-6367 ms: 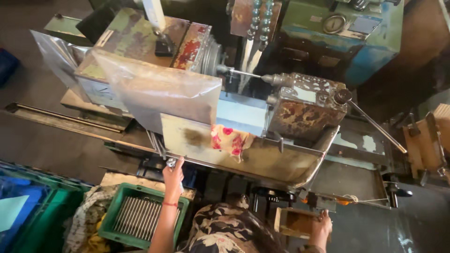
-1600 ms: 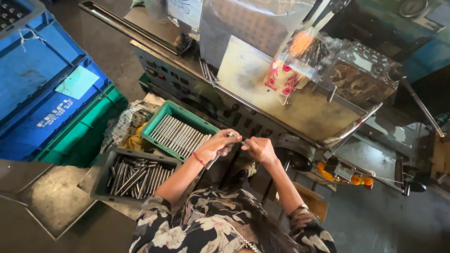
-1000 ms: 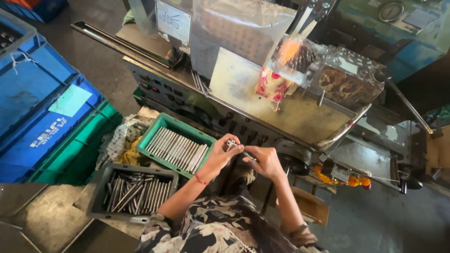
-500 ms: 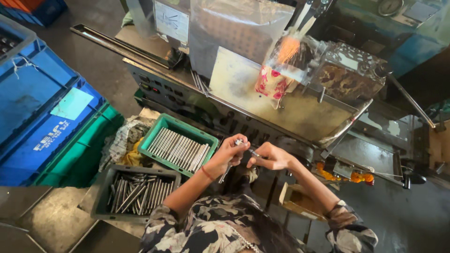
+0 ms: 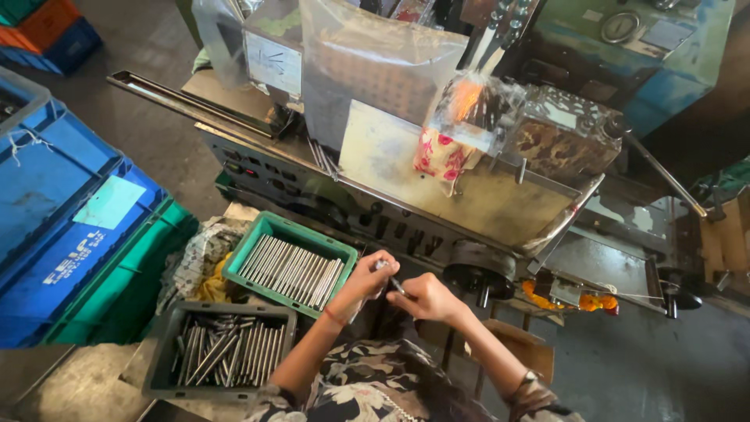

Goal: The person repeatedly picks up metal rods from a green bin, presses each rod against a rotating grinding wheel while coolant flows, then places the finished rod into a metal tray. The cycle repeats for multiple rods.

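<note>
My left hand (image 5: 367, 279) and my right hand (image 5: 426, 297) meet in front of my chest, both pinching one thin metal rod (image 5: 393, 283) that runs between their fingertips. Just left of my left hand sits a green tray (image 5: 254, 248) with several shiny metal rods laid side by side. Nearer to me, a dark grey tray (image 5: 162, 357) holds several darker rods in a loose pile. Behind my hands stands an oily metal machine (image 5: 469, 195).
Blue crates (image 5: 55, 203) and a green crate (image 5: 125, 297) are stacked at the left. A rag (image 5: 199, 258) lies beside the green tray. The machine carries plastic-wrapped parts (image 5: 375, 70), a flowered cloth (image 5: 439, 155) and a long lever (image 5: 664, 176). A cardboard box (image 5: 523, 355) sits at my right.
The camera has shifted. My right hand, stretched out to the right half a second ago, has come back to the left hand. Both keep hold of the rod.
</note>
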Available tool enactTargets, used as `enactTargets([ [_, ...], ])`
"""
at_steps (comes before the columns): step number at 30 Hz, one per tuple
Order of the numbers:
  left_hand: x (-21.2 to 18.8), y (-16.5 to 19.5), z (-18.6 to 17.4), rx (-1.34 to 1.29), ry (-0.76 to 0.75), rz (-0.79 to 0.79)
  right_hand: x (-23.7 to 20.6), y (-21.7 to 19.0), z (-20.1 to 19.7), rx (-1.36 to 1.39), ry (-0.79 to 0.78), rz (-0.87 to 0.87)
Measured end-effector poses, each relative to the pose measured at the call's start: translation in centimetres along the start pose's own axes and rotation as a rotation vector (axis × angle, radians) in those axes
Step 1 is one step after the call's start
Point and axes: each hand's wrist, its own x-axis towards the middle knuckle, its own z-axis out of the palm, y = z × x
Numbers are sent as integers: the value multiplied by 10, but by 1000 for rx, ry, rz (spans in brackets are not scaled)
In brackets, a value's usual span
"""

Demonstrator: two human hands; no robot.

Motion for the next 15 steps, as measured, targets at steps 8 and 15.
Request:
enactTargets([
  [8, -21, -74, -84, -1222, 530, -123, -34, 41, 72, -287, 518, 155],
  [15, -49, -67, -138, -1265, 855, 11, -68, 61, 93, -286, 512, 434],
])
